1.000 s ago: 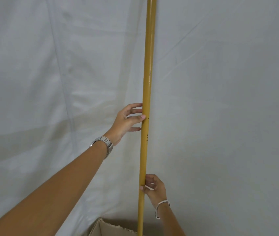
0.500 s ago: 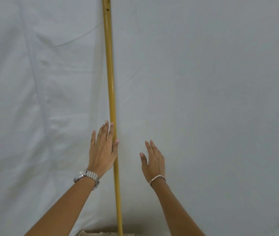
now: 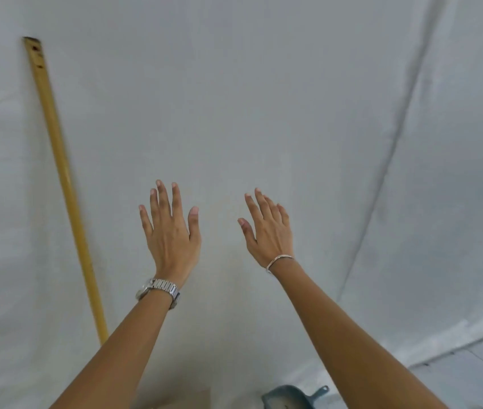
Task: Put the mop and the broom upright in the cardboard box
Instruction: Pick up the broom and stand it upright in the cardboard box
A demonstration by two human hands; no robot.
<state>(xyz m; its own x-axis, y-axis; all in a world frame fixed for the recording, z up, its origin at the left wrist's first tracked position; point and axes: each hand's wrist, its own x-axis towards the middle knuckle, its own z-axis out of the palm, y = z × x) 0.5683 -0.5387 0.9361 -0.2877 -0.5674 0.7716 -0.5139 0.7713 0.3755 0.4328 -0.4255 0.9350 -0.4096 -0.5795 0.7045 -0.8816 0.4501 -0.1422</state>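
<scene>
A long yellow wooden handle stands nearly upright at the left, leaning against the white sheet; its lower end is hidden behind my left forearm, so I cannot tell whether it is the mop or the broom. A strip of the cardboard box shows at the bottom edge between my arms. My left hand, with a metal watch at the wrist, is raised with fingers spread and holds nothing, well to the right of the handle. My right hand, with a thin bracelet, is also raised, open and empty.
A white fabric sheet covers the wall and drapes onto the floor. A grey-blue dustpan-like object lies at the bottom edge right of the box. Pale floor shows at the lower right corner.
Both hands have let go of the yellow handle and opened. The view has swung right, so the handle now stands far left, apart from both hands, and its top end shows.
</scene>
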